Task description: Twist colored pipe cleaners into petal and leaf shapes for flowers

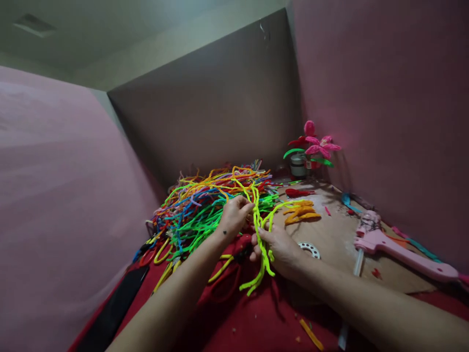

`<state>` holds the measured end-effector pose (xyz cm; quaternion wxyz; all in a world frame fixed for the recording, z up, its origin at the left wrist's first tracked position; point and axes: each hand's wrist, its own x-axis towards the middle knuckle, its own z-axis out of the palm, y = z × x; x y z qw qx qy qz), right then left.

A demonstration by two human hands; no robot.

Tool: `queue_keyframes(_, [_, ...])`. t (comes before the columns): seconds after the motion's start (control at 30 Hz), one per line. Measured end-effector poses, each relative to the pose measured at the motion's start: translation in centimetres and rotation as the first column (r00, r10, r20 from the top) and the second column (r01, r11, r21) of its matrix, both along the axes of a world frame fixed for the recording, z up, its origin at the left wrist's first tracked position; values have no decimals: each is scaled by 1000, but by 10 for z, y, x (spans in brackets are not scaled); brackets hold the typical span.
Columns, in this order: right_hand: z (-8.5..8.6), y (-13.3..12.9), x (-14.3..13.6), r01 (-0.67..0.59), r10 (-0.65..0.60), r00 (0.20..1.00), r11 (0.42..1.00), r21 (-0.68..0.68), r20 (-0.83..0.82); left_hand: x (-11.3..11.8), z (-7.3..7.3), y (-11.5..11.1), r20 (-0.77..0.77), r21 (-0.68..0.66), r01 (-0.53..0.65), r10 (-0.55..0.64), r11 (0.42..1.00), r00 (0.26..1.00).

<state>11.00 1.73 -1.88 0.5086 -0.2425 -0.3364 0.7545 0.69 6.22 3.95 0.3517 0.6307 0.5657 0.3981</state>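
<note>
Several neon-yellow pipe cleaners [257, 210] hang between my hands, with bent ends pointing down and one stem reaching to the right. My right hand [282, 249] is closed around their middle, thumb in front. Just above it, my left hand [234, 215] has thumb and fingers pinched together against the yellow strands; the fingertips are partly hidden by them. Behind my left hand spreads a big pile of multicoloured pipe cleaners [198, 205], with green ones nearest. Orange folded pipe-cleaner pieces [302, 213] lie on the cardboard beyond my right hand.
A pink glue gun [399, 252] with a glue stick lies on the cardboard [340, 239] at right. Pink pipe-cleaner flowers [322, 145] stand at the back. A white ring with holes [309, 250] is by my right wrist. Red- and yellow-handled tools lie on the red cloth [234, 322].
</note>
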Motion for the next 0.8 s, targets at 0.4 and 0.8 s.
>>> queue_keyframes(0.4, [8, -8, 3, -139, 135, 990, 975, 176, 34, 15, 8, -45, 229, -115, 275, -244, 955, 943])
queue_keyframes(0.8, [15, -4, 18, -4, -16, 981, 994, 105, 191, -51, 48, -23, -835, 134, 185, 10, 974, 550])
